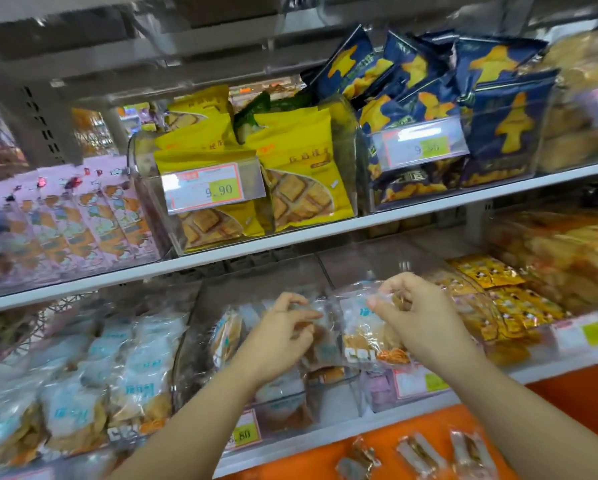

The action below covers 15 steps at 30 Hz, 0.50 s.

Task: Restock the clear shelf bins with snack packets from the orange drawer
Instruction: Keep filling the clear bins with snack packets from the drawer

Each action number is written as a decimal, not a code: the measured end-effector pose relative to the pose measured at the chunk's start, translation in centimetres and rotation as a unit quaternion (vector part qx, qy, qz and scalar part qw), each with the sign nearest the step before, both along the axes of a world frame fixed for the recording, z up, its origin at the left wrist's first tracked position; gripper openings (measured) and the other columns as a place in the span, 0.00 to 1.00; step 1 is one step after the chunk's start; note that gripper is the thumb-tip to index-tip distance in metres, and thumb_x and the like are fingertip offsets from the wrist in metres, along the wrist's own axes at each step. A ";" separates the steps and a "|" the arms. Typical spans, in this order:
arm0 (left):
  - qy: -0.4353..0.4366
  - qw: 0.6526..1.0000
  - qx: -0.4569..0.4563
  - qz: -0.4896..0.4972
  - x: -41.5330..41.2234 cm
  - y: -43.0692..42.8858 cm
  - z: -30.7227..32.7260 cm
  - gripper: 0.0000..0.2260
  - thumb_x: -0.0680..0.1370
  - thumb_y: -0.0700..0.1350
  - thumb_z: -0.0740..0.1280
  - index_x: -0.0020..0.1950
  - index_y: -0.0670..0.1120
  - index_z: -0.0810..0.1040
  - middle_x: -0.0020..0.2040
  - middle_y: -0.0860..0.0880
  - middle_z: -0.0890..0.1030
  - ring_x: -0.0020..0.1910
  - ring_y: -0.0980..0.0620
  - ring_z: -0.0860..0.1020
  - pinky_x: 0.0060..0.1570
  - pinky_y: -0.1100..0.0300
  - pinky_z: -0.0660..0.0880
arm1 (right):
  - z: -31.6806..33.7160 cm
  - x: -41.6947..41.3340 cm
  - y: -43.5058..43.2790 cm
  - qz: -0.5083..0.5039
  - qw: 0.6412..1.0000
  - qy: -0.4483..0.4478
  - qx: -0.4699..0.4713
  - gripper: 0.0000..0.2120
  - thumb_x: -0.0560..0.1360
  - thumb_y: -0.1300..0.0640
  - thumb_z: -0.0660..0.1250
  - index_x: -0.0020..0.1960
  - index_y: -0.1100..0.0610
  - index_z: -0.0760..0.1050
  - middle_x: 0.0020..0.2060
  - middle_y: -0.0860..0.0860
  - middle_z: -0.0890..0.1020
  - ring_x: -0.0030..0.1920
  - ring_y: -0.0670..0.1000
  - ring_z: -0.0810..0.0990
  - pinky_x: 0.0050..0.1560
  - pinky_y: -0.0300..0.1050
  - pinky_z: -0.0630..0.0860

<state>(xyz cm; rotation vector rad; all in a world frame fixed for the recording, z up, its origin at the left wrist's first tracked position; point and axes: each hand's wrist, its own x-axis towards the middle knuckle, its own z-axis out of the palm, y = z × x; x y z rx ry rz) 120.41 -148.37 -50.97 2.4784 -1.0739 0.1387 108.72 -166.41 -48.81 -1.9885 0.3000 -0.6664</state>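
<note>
White shelving [290,244] fills the view; yellow biscuit bags [304,174] sit at 12 o'clock and navy bags [498,109] at 2. The orange drawer [412,441] runs along 5 o'clock with small wrapped packets [419,455] lying in it. At centre is a clear shelf bin [193,327]. Above it, the right hand [425,320] pinches the top of a clear snack packet [370,337]. At 9 o'clock of it, the left hand [280,337], fingers curled, pinches the clear wrapping; whether this is the same packet is too blurred to tell.
</note>
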 end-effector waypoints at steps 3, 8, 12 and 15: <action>-0.002 0.993 0.072 0.096 0.7 -0.2 -0.1 0.27 0.75 0.58 0.67 0.73 0.52 0.67 0.68 0.50 0.65 0.63 0.51 0.72 0.62 0.61 0.68 | 0.1 0.3 0.0 -0.011 1.000 -0.002 -0.014 0.05 0.74 0.54 0.70 0.45 0.52 0.74 0.40 0.49 0.79 0.34 0.44 0.74 0.34 0.37 0.71; 0.046 0.978 0.134 0.156 0.8 -0.5 0.0 0.30 0.72 0.63 0.67 0.72 0.56 0.66 0.67 0.51 0.75 0.62 0.50 0.75 0.58 0.54 0.74 | 0.6 0.6 0.1 -0.004 1.000 0.003 0.013 0.05 0.74 0.54 0.70 0.47 0.51 0.74 0.47 0.52 0.80 0.50 0.46 0.78 0.36 0.34 0.72; 0.101 0.969 -0.102 0.200 0.2 -0.3 0.9 0.17 0.72 0.53 0.72 0.58 0.54 0.73 0.54 0.53 0.81 0.50 0.53 0.80 0.50 0.57 0.76 | 0.6 0.5 0.1 0.007 1.000 0.013 0.025 0.05 0.75 0.55 0.69 0.48 0.53 0.74 0.45 0.48 0.79 0.42 0.35 0.76 0.25 0.26 0.68; 0.263 0.871 -0.367 0.193 -0.5 0.6 1.3 0.16 0.73 0.42 0.73 0.56 0.49 0.70 0.52 0.46 0.81 0.46 0.49 0.82 0.48 0.51 0.79 | 0.5 0.6 0.1 0.003 0.999 -0.003 0.040 0.04 0.75 0.56 0.68 0.46 0.55 0.73 0.40 0.44 0.77 0.28 0.39 0.75 0.23 0.27 0.67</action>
